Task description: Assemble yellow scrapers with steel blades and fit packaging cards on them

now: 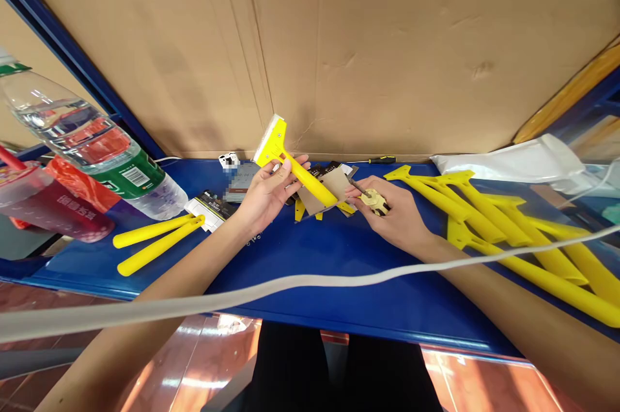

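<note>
My left hand [271, 195] is closed around a yellow scraper [310, 181], gripping it just below its wide head. The scraper is tilted, head up to the left, with a pale strip along its edge and small screws in its face. In my right hand [394, 212] is a screwdriver [372, 201] with a pale yellow and black handle, its shaft pointing left. Behind and below the scraper's handle lie flat cardboard pieces [317, 195] and black printed cards, partly hidden by it. The screwdriver's tip is hard to make out near these pieces.
Several yellow scraper handles [489, 225] are piled at right, by a white plastic bag [494, 157]. At left are two yellow handles [155, 241], a water bottle [121, 166] and a red drink cup [53, 199]. Another screwdriver [382, 159] lies behind. A white cable [300, 281] crosses in front.
</note>
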Tool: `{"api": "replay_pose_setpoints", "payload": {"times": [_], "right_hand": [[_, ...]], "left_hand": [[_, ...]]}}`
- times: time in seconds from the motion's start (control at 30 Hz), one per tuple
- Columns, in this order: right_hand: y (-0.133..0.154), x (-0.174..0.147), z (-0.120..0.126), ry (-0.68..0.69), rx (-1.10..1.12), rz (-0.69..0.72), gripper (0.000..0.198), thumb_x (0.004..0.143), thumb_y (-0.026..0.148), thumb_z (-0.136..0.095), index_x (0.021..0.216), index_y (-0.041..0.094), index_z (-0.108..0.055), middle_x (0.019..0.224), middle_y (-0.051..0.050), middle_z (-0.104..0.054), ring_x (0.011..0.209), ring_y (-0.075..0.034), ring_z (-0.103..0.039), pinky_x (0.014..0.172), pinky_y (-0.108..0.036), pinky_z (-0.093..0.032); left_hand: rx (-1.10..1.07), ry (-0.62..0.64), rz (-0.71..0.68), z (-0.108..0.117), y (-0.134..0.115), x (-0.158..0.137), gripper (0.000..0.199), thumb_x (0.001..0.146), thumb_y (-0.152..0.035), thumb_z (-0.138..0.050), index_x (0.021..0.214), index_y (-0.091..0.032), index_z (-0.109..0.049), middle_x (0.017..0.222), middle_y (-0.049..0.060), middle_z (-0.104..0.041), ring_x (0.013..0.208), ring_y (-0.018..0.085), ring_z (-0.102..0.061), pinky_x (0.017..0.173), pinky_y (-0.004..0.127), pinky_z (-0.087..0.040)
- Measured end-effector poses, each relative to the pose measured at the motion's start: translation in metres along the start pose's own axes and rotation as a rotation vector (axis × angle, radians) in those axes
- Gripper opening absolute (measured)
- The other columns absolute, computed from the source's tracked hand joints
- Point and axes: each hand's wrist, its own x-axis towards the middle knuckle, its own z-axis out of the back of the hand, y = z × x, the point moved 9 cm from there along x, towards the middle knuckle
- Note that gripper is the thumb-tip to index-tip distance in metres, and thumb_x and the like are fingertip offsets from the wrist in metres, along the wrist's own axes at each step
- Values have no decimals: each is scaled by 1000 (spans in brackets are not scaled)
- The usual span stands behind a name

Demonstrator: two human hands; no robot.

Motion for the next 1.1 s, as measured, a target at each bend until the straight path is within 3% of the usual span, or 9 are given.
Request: {"api": "replay_pose_setpoints", "payload": {"times": [0.1, 0.17, 0.33, 0.43, 0.6, 0.73, 0.93, 1.1], "right_hand": [[-3, 1, 0, 10, 9, -86, 15, 106, 44, -75, 103, 30, -82, 110, -9, -87, 105, -34, -83, 98, -51, -65], [-6, 1, 0, 7, 23, -121, 19, 105, 48, -76, 100, 30, -81, 106, -9, -86, 105, -35, -82, 99, -53, -64], [-13, -1, 3, -56, 128, -200, 31, 101, 58, -83, 93, 29, -76, 108, -9, -83, 110, -36, -80, 100, -51, -65], [-20, 0, 6, -106, 203, -282, 47, 92, 66, -92, 80, 28, -65, 99, -8, -80, 112, -38, -78, 99, -52, -65], [-28, 2, 10, -156, 257, -357, 66, 78, 71, -100, 69, 27, -51, 98, -8, -79, 95, -32, -75, 83, -47, -65], [-34, 2, 10, -176, 353, -400, 72, 72, 75, -102, 70, 27, -49, 99, -6, -76, 89, -28, -74, 84, -47, -68], [-22, 4, 11, -153, 257, -343, 70, 79, 79, -96, 68, 28, -50, 96, -7, -78, 89, -28, -72, 79, -45, -63], [-15, 2, 6, -124, 258, -330, 68, 84, 79, -92, 70, 29, -49, 96, -8, -79, 111, -36, -77, 92, -49, -65]], "left_hand": [[14, -30, -1, 5, 1, 1, 35, 88, -31, -103, 107, -22, -75, 117, 3, -84, 114, 20, -82, 117, 44, -64], [22, -38, -5, 7, 0, 2, 36, 85, -30, -105, 105, -22, -76, 114, 2, -82, 106, 17, -81, 113, 41, -66], [62, -64, -2, 11, -2, 2, 37, 83, -30, -104, 108, -21, -79, 115, 4, -82, 104, 20, -80, 107, 41, -66], [81, -100, 0, 15, -2, 3, 35, 83, -30, -104, 106, -20, -79, 110, 4, -83, 98, 19, -80, 105, 40, -66], [64, -162, 16, 26, 1, 6, 33, 81, -26, -103, 101, -18, -79, 102, 4, -83, 91, 18, -80, 103, 38, -67], [85, -164, 54, 28, 7, 6, 33, 80, -26, -104, 97, -17, -77, 100, 5, -84, 88, 19, -82, 99, 37, -69], [170, -72, 83, 14, 11, 0, 48, 79, -25, -106, 120, -20, -81, 104, 7, -87, 90, 23, -86, 92, 37, -72], [270, 12, 19, 1, 7, -6, 40, 79, -35, -108, 110, -18, -89, 106, 9, -88, 95, 27, -86, 95, 39, -71]]}}
